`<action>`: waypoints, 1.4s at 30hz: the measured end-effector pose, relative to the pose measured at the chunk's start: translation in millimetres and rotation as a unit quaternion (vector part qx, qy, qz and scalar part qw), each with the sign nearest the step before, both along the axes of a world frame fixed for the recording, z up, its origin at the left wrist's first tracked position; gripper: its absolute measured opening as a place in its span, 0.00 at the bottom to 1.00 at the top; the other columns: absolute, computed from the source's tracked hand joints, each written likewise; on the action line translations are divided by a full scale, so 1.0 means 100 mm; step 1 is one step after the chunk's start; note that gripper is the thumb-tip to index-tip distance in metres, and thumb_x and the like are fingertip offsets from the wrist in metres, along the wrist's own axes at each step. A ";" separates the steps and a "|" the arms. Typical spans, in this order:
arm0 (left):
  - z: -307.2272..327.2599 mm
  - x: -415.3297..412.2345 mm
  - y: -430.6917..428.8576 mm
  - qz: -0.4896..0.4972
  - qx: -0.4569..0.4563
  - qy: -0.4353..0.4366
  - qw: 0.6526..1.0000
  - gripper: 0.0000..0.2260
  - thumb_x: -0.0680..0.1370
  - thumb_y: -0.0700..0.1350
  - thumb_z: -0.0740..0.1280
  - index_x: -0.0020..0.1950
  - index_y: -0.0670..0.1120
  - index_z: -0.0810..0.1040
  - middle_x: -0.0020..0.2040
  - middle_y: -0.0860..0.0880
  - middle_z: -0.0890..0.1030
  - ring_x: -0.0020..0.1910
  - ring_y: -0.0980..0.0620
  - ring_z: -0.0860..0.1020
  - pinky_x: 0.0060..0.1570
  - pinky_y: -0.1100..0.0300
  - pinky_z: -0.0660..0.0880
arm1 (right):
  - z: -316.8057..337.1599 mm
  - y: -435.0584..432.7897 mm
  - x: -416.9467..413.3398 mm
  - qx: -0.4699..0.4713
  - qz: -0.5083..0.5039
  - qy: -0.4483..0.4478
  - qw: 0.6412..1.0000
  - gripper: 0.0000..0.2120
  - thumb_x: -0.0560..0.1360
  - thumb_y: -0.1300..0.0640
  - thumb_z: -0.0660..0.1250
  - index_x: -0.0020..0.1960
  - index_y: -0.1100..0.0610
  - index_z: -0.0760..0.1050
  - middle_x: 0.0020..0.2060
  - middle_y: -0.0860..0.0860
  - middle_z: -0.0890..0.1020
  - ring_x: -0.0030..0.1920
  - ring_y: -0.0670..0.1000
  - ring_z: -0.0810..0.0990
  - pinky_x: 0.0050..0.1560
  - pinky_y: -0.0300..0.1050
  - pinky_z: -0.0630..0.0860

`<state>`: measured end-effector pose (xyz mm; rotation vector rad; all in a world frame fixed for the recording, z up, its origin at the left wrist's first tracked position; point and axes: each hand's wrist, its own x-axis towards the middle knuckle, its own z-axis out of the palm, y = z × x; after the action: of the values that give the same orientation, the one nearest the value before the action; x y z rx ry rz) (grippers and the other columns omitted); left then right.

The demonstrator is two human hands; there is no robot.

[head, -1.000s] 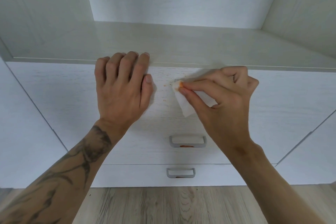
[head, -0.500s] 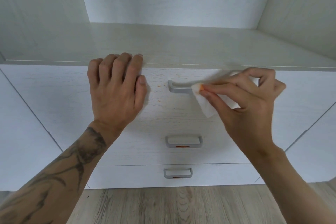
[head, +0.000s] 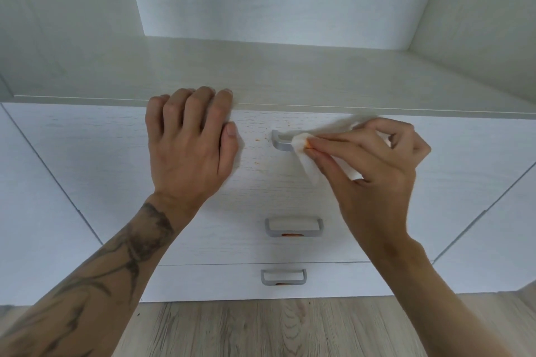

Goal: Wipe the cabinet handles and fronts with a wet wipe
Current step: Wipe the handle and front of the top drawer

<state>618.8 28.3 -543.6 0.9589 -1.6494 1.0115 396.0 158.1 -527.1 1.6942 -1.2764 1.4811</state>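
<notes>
Pinch grip: right hand [head: 374,171] on wet wipe [head: 304,151] at top handle [head: 279,142]

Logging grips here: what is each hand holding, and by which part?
Right hand pinches the wet wipe at its upper end; left hand holds nothing, resting on the drawer front.

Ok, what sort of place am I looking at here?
Probably a room at home, though which room is unclear: a white cabinet with stacked drawer fronts, grey bar handles, and wood-look plank flooring below.
</notes>
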 end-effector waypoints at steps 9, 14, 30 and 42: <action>0.03 0.00 0.04 -0.007 0.008 0.000 1.000 0.18 0.87 0.48 0.55 0.69 0.42 0.77 0.61 0.41 0.80 0.59 0.40 0.73 0.63 0.41 0.68 | 0.10 -0.18 0.62 -0.020 -0.117 0.012 0.993 0.07 0.77 0.55 0.78 0.40 0.50 0.85 0.38 0.44 0.84 0.52 0.57 0.82 0.57 0.57 0.65; 0.03 -0.01 0.05 -0.008 0.007 0.001 1.000 0.18 0.87 0.48 0.55 0.68 0.42 0.78 0.61 0.41 0.81 0.59 0.40 0.73 0.63 0.42 0.68 | 0.07 -0.17 0.63 -0.048 -0.136 0.017 0.989 0.08 0.77 0.55 0.76 0.39 0.50 0.84 0.38 0.44 0.85 0.51 0.58 0.83 0.55 0.60 0.68; 0.02 -0.01 0.02 -0.010 0.009 0.001 1.000 0.18 0.87 0.49 0.54 0.68 0.43 0.78 0.61 0.41 0.80 0.59 0.41 0.73 0.63 0.42 0.67 | 0.10 -0.17 0.62 -0.033 -0.137 0.019 0.990 0.10 0.75 0.56 0.76 0.36 0.50 0.81 0.38 0.43 0.84 0.53 0.55 0.78 0.56 0.55 0.65; 0.01 0.00 0.01 -0.001 0.007 0.000 1.000 0.18 0.87 0.50 0.54 0.69 0.43 0.77 0.61 0.41 0.80 0.59 0.41 0.73 0.64 0.42 0.67 | 0.04 -0.12 0.30 -0.020 -0.020 0.063 0.998 0.03 0.79 0.51 0.78 0.49 0.49 0.89 0.48 0.41 0.87 0.52 0.53 0.73 0.56 0.49 0.59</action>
<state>618.9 28.9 -542.4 0.9661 -1.6600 0.9990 426.5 146.0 -523.4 1.6966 -1.1997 1.3462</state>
